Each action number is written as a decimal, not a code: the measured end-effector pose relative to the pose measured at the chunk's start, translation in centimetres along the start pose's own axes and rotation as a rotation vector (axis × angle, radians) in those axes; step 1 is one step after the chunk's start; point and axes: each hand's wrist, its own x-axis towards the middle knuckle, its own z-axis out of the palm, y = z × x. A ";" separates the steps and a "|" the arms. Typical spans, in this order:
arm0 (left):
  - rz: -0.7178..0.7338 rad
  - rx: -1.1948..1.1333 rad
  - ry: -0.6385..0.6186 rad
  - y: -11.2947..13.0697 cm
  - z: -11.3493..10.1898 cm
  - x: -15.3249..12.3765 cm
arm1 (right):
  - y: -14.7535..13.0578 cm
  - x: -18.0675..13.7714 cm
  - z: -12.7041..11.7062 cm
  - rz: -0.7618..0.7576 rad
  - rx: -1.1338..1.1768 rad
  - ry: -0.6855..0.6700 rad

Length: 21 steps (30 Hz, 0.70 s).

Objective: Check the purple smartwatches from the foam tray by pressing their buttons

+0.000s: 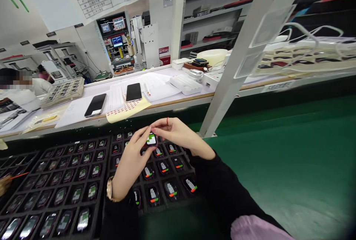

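Note:
My left hand (130, 162) and my right hand (175, 132) meet over a black tray (178, 203) and pinch one small watch-like device (151, 139) with a lit green and white screen between their fingertips. The device is lifted a little above the tray's far rows. The tray's pockets hold several similar devices (153, 195) with lit screens. A gold watch sits on my left wrist. Both arms wear black sleeves.
A second black tray (107, 166) of devices lies to the left on the green belt (292, 166). Behind it a white bench carries two dark phones (96, 105), papers, a sticker sheet and a white box (185, 83). A white post (239, 58) rises at right. A person sits far left.

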 end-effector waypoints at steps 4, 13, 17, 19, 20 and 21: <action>-0.149 -0.062 0.054 -0.2 -0.2 -0.3 | 0.4 0.0 1.7 -0.045 0.065 0.033; -0.320 -0.558 0.120 -0.3 -1.0 0.1 | 1.3 -0.4 2.7 0.096 0.273 -0.120; -0.341 -0.764 0.065 -0.7 -1.0 0.0 | 0.3 -0.8 2.7 0.095 0.374 -0.019; -0.335 -0.858 0.031 -0.9 -0.9 0.0 | 0.0 -1.0 2.7 0.068 0.386 0.041; -0.329 -0.898 0.018 -1.0 -0.8 0.0 | -0.1 -1.1 2.8 0.043 0.389 0.073; -0.324 -0.934 0.009 -1.0 -0.7 0.0 | -0.2 -1.2 2.8 0.014 0.387 0.102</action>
